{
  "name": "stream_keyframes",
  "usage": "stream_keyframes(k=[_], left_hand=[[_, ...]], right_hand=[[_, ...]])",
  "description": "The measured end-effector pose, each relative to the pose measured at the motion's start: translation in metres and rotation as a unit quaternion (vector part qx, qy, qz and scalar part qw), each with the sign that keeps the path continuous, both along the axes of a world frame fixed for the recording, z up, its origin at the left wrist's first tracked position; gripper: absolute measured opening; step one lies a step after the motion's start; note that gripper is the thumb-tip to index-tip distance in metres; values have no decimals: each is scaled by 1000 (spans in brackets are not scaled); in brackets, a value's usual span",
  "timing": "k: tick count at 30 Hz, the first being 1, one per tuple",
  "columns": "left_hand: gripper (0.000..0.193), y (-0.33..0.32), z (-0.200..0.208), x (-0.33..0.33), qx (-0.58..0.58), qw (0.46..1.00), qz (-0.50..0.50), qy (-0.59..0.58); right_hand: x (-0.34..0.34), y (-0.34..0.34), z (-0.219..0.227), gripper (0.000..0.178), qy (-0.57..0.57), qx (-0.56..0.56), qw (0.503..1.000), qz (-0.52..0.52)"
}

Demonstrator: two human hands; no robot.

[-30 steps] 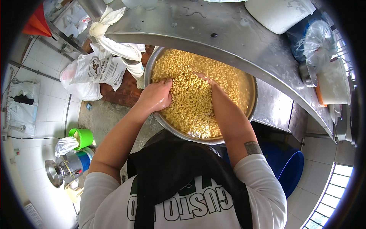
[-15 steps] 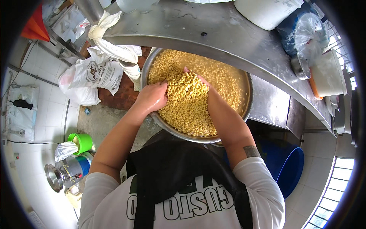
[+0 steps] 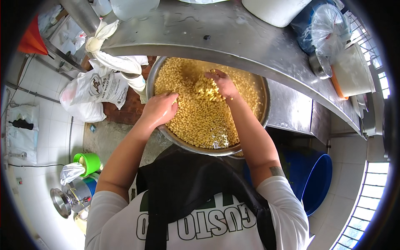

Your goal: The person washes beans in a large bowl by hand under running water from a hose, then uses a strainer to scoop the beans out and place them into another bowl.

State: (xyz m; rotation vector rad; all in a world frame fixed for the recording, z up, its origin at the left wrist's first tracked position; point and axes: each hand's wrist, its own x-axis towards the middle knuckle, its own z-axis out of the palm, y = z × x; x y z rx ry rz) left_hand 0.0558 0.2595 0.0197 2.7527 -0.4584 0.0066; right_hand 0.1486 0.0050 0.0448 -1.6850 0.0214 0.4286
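Observation:
A large round metal basin point(image 3: 151, 79) full of wet yellow soaked beans point(image 3: 200, 121) sits below the edge of a steel counter point(image 3: 250, 41). My left hand point(image 3: 160, 109) rests on the basin's left rim, fingers curled over the beans. My right hand point(image 3: 221, 85) is raised above the middle of the basin, cupped around a scoop of beans that spill from it. Water glints among the beans near the basin's front edge.
White plastic sacks point(image 3: 93, 91) lie on the floor at left. A green bucket point(image 3: 88, 162) and a metal vessel point(image 3: 71, 199) stand lower left. A blue tub point(image 3: 316, 183) sits at right. A white container point(image 3: 275, 10) and bagged items point(image 3: 325, 29) stand on the counter.
My right hand has come up out of the beans with a scoop of them. My left hand stays at the basin's left rim. The view has shifted slightly.

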Motion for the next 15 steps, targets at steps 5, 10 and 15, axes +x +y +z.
stream_keyframes(k=[5,10,15], left_hand=[[31,-5,5,0,-12,1000,-7,-11],[32,-8,13,1,17,1000,-13,19],[33,-9,11,3,34,999,-14,35]], right_hand=[[14,-40,3,45,-307,-259,913,74],[38,-72,7,54,-341,-401,847,75],[49,-93,-34,60,-373,-487,784,91]])
